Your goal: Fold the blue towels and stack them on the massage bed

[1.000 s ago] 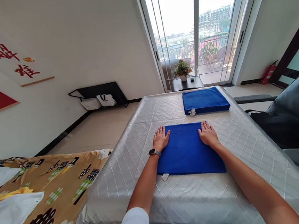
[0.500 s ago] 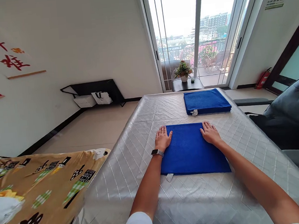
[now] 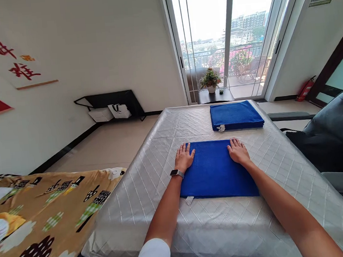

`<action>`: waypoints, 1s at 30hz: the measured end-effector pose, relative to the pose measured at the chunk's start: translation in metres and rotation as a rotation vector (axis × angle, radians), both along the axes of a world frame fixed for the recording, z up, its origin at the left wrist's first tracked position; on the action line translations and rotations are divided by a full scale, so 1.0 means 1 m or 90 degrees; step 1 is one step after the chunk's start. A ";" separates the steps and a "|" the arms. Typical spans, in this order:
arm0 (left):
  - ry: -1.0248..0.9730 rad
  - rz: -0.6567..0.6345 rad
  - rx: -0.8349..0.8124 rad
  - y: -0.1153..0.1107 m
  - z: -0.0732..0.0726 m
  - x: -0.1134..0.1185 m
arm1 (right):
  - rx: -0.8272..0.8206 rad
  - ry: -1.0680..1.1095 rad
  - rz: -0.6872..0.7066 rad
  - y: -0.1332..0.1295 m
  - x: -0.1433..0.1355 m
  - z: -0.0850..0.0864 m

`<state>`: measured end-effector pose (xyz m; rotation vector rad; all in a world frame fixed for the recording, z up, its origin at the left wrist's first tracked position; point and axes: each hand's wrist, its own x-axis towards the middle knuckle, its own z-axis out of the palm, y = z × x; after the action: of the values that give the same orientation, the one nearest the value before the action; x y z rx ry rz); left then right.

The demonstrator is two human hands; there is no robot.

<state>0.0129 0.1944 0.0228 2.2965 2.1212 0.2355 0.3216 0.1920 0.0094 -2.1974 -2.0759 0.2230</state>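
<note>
A blue towel (image 3: 216, 172), folded into a flat rectangle, lies on the silver quilted cover (image 3: 147, 190) in front of me. A white tag (image 3: 190, 200) sticks out at its near left corner. My left hand (image 3: 184, 157) rests flat on the towel's far left corner, fingers stretched forward, a watch on the wrist. At the far right corner my right hand (image 3: 238, 150) lies flat too, its fingers extended. Beyond them sits a stack of folded blue towels (image 3: 236, 115) with white tags at its near left corner.
A patterned tan blanket (image 3: 61, 210) covers a surface at the left. To the right stands a grey armchair (image 3: 339, 126) with a black bag (image 3: 317, 149). Behind the table are a potted plant (image 3: 211, 81) on a small black stand and a sliding glass door.
The view has shifted slightly. Both hands stay flat on the far corners of the folded towel, with no clear movement against it.
</note>
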 end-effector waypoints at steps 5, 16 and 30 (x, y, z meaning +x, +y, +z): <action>0.092 0.044 -0.001 0.002 0.017 0.017 | 0.022 0.000 0.001 -0.001 -0.003 0.000; -0.048 -0.259 0.054 -0.009 0.002 0.185 | 0.028 -0.025 0.030 -0.001 0.001 -0.003; -0.046 0.000 -0.016 0.020 0.000 0.003 | -0.015 -0.003 -0.002 0.002 -0.001 0.003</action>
<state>0.0160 0.2145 0.0226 2.2380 2.0790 0.2851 0.3209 0.1937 0.0123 -2.2170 -2.0822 0.2438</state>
